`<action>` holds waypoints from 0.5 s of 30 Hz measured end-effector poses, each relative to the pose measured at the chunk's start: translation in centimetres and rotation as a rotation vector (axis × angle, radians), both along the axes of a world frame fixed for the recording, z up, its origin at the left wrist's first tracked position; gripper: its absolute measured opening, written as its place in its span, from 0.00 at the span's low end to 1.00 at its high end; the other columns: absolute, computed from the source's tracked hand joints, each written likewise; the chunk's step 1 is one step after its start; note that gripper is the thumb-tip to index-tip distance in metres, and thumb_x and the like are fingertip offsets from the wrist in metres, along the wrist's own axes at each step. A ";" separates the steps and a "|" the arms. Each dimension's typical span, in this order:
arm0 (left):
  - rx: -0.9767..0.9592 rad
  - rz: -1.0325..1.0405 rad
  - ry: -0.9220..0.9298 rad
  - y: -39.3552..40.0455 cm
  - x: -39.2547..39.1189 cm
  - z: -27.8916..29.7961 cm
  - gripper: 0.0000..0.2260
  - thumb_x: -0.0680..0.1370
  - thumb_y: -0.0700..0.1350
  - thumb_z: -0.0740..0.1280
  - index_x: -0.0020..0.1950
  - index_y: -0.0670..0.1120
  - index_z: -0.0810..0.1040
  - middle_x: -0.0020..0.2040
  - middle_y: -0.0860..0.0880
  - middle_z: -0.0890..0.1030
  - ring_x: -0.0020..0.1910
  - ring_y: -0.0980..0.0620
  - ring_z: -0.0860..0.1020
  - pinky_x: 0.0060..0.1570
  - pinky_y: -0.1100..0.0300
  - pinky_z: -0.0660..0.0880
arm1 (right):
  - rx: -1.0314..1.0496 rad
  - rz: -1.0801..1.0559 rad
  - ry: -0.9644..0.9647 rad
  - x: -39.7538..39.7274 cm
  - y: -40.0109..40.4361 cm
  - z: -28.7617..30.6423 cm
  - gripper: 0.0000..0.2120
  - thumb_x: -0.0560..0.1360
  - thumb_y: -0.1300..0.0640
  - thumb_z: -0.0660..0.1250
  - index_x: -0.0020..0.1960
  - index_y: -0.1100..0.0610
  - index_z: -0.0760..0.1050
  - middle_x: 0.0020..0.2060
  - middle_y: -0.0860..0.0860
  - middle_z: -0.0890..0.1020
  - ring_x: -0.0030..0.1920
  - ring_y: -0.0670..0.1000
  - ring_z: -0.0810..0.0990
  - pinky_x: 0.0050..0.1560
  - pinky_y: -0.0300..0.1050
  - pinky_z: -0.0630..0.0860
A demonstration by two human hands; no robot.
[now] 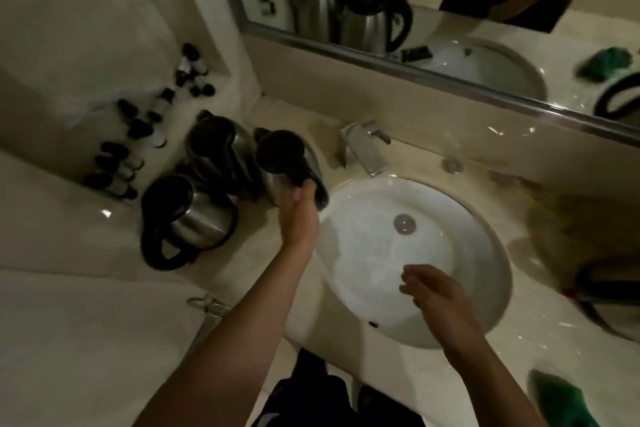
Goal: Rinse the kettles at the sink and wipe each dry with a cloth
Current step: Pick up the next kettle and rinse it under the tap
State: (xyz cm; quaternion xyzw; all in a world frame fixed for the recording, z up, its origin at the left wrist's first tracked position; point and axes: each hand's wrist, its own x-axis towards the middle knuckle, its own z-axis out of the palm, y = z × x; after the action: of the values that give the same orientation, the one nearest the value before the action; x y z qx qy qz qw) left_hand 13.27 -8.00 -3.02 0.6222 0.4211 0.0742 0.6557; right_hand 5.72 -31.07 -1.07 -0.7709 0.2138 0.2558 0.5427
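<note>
The fingers of the left hand [297, 210] curl round the black handle of a steel kettle [289, 163] (rigid, likely slippery wet, best held there), while the right hand [438, 298] hovers loosely open over the white round sink [485, 253].

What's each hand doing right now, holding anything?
Left hand: grips the black handle of a kettle beside the sink.
Right hand: open, fingers loosely curled over the basin, holding nothing.

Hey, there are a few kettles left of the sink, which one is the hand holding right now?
The kettle nearest the basin: the left hand grips its black handle. The front kettle and the back kettle stand untouched.
</note>
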 end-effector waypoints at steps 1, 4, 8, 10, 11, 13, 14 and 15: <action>-0.097 -0.019 -0.035 0.1 0.9 -0.3 0.05 0.80 0.53 0.65 0.51 0.54 0.77 0.52 0.49 0.80 0.55 0.47 0.78 0.59 0.52 0.74 | 0.012 -0.030 0.013 -0.2 0.5 -0.2 0.07 0.80 0.61 0.70 0.54 0.52 0.85 0.50 0.50 0.88 0.52 0.52 0.86 0.60 0.51 0.78; -0.213 -0.033 -0.079 0.1 2.0 -0.9 0.11 0.84 0.48 0.62 0.44 0.49 0.78 0.44 0.51 0.80 0.49 0.52 0.79 0.53 0.63 0.74 | 0.031 -0.105 0.052 -0.8 1.5 -0.5 0.06 0.80 0.63 0.69 0.53 0.57 0.84 0.49 0.56 0.88 0.50 0.56 0.87 0.55 0.54 0.78; -0.179 -0.100 -0.085 0.7 -0.1 -1.0 0.16 0.85 0.49 0.58 0.45 0.40 0.76 0.39 0.46 0.77 0.35 0.60 0.76 0.42 0.70 0.72 | -0.006 -0.103 0.063 -0.9 2.4 -0.1 0.05 0.80 0.63 0.69 0.52 0.58 0.84 0.47 0.56 0.88 0.49 0.57 0.87 0.51 0.53 0.78; -0.219 -0.107 -0.092 1.5 -2.2 -0.9 0.16 0.85 0.50 0.58 0.44 0.41 0.75 0.38 0.44 0.76 0.38 0.53 0.76 0.46 0.61 0.72 | -0.030 -0.081 0.053 -0.7 2.6 0.0 0.05 0.80 0.63 0.69 0.51 0.57 0.84 0.46 0.56 0.88 0.48 0.57 0.88 0.50 0.52 0.78; -0.247 -0.115 -0.108 2.0 -3.3 -0.6 0.17 0.85 0.51 0.58 0.43 0.42 0.75 0.37 0.43 0.76 0.38 0.49 0.76 0.46 0.58 0.72 | -0.032 -0.074 0.046 -0.5 2.7 0.0 0.05 0.80 0.63 0.69 0.51 0.57 0.84 0.46 0.56 0.88 0.48 0.57 0.88 0.49 0.52 0.78; -0.246 -0.181 -0.127 3.1 -5.3 -0.2 0.19 0.85 0.53 0.57 0.39 0.46 0.76 0.35 0.43 0.73 0.37 0.46 0.72 0.44 0.55 0.70 | -0.036 -0.070 0.039 0.1 3.0 0.1 0.06 0.80 0.63 0.69 0.52 0.58 0.84 0.46 0.57 0.88 0.48 0.57 0.88 0.49 0.51 0.78; -0.221 -0.218 -0.113 3.5 -6.2 0.1 0.21 0.85 0.54 0.57 0.36 0.47 0.76 0.34 0.43 0.73 0.36 0.46 0.71 0.43 0.53 0.69 | -0.038 -0.064 0.039 0.4 3.2 0.2 0.06 0.80 0.63 0.69 0.52 0.58 0.84 0.46 0.57 0.88 0.48 0.58 0.87 0.49 0.51 0.77; -0.201 -0.242 -0.097 3.9 -7.0 0.4 0.22 0.84 0.55 0.58 0.34 0.48 0.75 0.32 0.43 0.72 0.35 0.46 0.70 0.42 0.52 0.68 | -0.040 -0.057 0.039 0.7 3.5 0.4 0.06 0.80 0.63 0.69 0.52 0.58 0.84 0.47 0.57 0.88 0.49 0.58 0.87 0.50 0.52 0.77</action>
State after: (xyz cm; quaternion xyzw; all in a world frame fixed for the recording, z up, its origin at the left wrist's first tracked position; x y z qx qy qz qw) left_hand 6.32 -4.09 -2.59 0.5952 0.3164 -0.0180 0.7384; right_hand 6.43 -27.59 -0.67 -0.7700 0.2512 0.2508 0.5301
